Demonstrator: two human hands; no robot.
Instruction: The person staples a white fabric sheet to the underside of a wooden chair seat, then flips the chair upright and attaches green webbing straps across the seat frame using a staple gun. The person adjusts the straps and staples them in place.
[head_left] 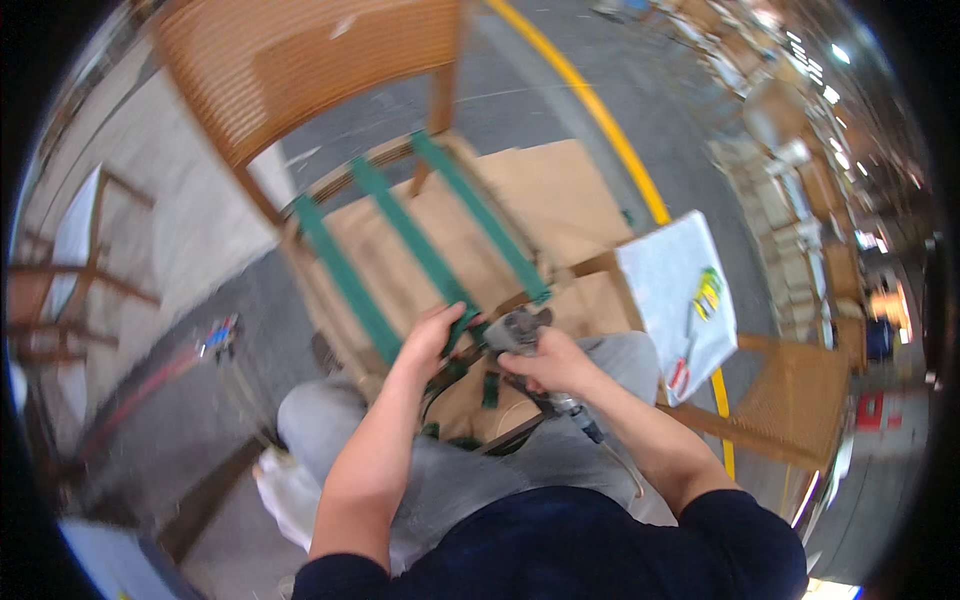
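In front of my knees stands a wooden chair frame with a woven cane back (330, 75). Three green webbing straps (405, 228) run across its seat opening from the back rail toward me. My left hand (430, 338) is closed on the near end of a green webbing strap at the front rail. Held in my right hand (556, 362) is a grey air stapler (517, 330), its head at the front rail just right of my left fingers. A hose fitting (580, 420) sticks out below that hand. The stapler's tip and the strap's very end are hidden or blurred.
Brown cardboard (560, 195) lies on the floor under and behind the chair. At right, another chair (790, 405) carries a white padded seat (660, 270) with red-handled pliers (680, 376) and a yellow-green packet (707, 293). More chairs (85, 270) stand at left.
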